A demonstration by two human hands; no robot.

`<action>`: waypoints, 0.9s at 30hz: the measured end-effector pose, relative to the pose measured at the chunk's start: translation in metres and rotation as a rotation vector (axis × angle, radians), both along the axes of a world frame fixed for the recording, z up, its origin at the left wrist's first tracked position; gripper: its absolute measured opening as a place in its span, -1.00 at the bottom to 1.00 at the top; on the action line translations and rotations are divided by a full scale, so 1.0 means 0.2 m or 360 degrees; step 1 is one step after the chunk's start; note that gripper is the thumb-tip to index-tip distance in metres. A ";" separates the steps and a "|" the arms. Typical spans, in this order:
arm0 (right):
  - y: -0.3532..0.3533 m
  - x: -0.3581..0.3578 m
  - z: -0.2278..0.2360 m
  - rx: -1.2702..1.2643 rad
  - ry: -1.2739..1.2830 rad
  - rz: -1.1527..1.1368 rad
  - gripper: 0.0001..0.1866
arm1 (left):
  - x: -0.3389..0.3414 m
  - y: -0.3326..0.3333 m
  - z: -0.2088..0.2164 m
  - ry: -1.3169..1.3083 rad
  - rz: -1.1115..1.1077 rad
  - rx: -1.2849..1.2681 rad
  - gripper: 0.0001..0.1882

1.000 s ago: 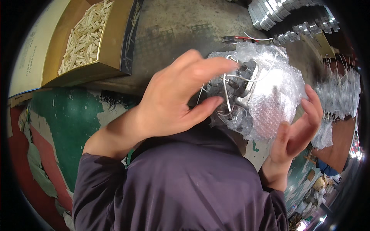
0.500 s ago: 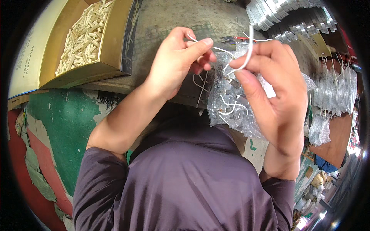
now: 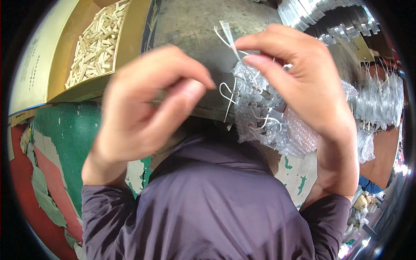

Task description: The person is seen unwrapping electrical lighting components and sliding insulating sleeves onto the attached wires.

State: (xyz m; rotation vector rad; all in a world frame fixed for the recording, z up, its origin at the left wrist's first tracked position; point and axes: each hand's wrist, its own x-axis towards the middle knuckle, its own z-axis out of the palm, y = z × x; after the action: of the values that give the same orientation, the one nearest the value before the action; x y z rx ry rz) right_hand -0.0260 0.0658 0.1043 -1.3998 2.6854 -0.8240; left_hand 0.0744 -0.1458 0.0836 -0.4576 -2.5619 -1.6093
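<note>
Between the thumb and forefinger of my right hand (image 3: 303,73) is pinched a white wire (image 3: 223,40), together with a thin translucent sleeve (image 3: 227,32) that sticks up past the fingertips. My left hand (image 3: 151,99) hovers apart from it, near the box, smeared by motion. Its thumb and forefinger curl toward each other, and whether anything lies in them is unclear. Below my right hand lies a bubble-wrap bundle (image 3: 299,134) with small grey cylindrical parts and white wire ends (image 3: 261,123) poking out. A looped white wire (image 3: 226,93) hangs beside it at the bench edge.
At the upper left a gold box (image 3: 65,56) holds a heap of small pale sticks (image 3: 96,47). Metal strips (image 3: 312,11) are stacked at the far right of the worn bench (image 3: 195,21). More bubble-wrapped bundles (image 3: 377,106) with white wires lie on the right, near a brown board (image 3: 381,156).
My left hand has let go of the white wire and swung left and nearer. My right hand keeps its pinch, shifted slightly. The red-handled snips on the bench no longer show.
</note>
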 end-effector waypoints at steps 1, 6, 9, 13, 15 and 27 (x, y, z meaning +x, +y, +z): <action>0.01 0.00 0.03 -0.0001 0.0005 0.0011 -0.82 | 0.00 0.05 -0.05 -0.0150 -0.0039 0.0164 -0.86; 0.22 -0.17 0.14 -0.0100 -0.0335 -0.0296 -0.81 | -0.10 0.19 -0.21 -0.0494 -0.0251 0.1079 -0.72; 0.37 -0.37 0.03 -0.0014 -0.0570 -0.0399 -0.81 | -0.13 0.24 -0.21 -0.0519 -0.0317 0.1222 -0.83; 0.37 -0.48 -0.09 0.0127 -0.0661 -0.0367 -0.79 | -0.14 0.23 -0.28 -0.0466 -0.0168 0.1202 -0.90; 0.27 -0.53 -0.06 0.0411 -0.0614 -0.0288 -0.78 | -0.16 0.23 -0.32 -0.0417 -0.0103 0.1257 -0.91; 0.04 -0.69 -0.19 0.1129 -0.0341 0.0088 -0.75 | -0.17 0.28 -0.39 -0.0644 -0.0113 0.1691 -0.89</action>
State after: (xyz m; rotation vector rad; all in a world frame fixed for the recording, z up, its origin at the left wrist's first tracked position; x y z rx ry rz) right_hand -0.1645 0.0728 0.0655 -1.1168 2.3818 0.0143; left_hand 0.0400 -0.0908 0.0047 -0.1072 -1.4560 -2.9355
